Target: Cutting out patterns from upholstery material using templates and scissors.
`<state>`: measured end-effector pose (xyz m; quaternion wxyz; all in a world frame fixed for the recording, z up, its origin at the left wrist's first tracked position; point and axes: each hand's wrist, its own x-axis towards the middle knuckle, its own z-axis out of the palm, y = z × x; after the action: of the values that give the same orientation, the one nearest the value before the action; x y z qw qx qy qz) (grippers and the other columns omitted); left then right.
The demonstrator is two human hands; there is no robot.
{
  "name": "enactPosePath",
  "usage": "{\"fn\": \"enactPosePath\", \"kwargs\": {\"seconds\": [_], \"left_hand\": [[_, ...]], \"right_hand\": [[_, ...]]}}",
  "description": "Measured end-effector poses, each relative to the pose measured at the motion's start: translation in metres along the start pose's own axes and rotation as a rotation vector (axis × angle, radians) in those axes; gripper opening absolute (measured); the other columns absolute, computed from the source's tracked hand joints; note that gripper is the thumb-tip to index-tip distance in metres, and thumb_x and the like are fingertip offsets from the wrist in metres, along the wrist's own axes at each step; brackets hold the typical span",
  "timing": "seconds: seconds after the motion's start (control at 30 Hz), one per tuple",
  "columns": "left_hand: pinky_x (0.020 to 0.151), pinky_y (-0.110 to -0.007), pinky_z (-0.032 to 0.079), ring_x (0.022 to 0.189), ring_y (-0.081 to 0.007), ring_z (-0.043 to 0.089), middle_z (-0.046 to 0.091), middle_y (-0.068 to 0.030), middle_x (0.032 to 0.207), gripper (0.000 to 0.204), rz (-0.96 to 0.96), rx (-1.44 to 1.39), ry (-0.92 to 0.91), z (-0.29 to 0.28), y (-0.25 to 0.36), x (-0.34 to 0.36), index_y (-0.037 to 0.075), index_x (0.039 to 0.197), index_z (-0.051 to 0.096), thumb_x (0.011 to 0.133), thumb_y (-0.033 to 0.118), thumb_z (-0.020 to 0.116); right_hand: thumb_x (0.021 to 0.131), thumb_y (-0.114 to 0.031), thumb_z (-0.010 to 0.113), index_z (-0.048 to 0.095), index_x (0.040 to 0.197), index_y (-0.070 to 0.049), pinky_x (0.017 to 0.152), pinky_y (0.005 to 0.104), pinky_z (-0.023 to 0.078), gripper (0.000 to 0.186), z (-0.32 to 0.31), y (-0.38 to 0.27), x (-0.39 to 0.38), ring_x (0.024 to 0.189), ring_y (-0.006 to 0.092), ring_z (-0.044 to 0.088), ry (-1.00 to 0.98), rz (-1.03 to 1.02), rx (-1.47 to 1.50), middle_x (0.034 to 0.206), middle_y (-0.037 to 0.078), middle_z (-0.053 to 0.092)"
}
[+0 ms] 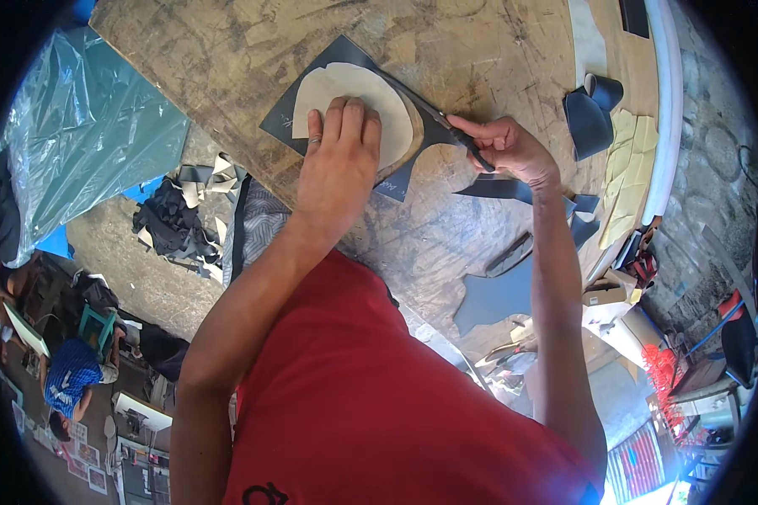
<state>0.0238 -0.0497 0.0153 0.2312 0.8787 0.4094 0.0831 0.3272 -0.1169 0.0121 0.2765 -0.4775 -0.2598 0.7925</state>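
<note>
On the wooden table lies a dark sheet (335, 52) with a rounded cream pattern piece (318, 88) on top of it. My left hand (341, 160) rests on the cream piece, its fingers stretched out and pressing down. In my right hand (514, 151) are dark scissors (457, 128), gripped by the handles. Their blades lie along the right edge of the pattern, over the dark sheet. A strip of the dark sheet to the right of the pattern stands apart from it, with bare wood showing between. How far the blades are spread cannot be made out.
Dark offcuts (495, 188) and a larger blue-grey piece (499, 296) lie near my right forearm. A rolled dark piece (588, 122) and yellowish sheets (630, 168) are at the right. Scraps (177, 223) lie on the floor at left, below green plastic sheeting (101, 118). Another person (72, 374) sits far left.
</note>
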Motion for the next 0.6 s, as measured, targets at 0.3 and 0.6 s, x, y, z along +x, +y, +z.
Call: {"fn": "enactPosePath", "kwargs": {"seconds": [0.3, 0.6], "left_hand": [[0.116, -0.053, 0.041, 0.131, -0.0354, 0.048, 0.05, -0.0156, 0.137, 0.043, -0.011, 0.043, -0.02, -0.001, 0.0, 0.001, 0.002, 0.128, 0.056, 0.086, 0.009, 0.067], [0.115, -0.052, 0.042, 0.131, -0.0358, 0.049, 0.05, -0.0171, 0.136, 0.044, -0.007, 0.032, -0.012, 0.0, 0.0, 0.003, 0.001, 0.127, 0.057, 0.085, 0.008, 0.067]], "right_hand": [[0.082, 0.005, 0.064, 0.055, 0.149, -0.006, 0.046, 0.0184, 0.017, 0.069, -0.012, -0.021, 0.034, 0.054, 0.0025, 0.033, -0.075, -0.02, -0.142, 0.074, 0.0, 0.062], [0.082, 0.005, 0.063, 0.056, 0.148, -0.004, 0.045, 0.0188, 0.016, 0.066, -0.035, -0.054, 0.039, 0.052, 0.0022, 0.031, -0.18, 0.073, -0.185, 0.071, -0.001, 0.06]]}}
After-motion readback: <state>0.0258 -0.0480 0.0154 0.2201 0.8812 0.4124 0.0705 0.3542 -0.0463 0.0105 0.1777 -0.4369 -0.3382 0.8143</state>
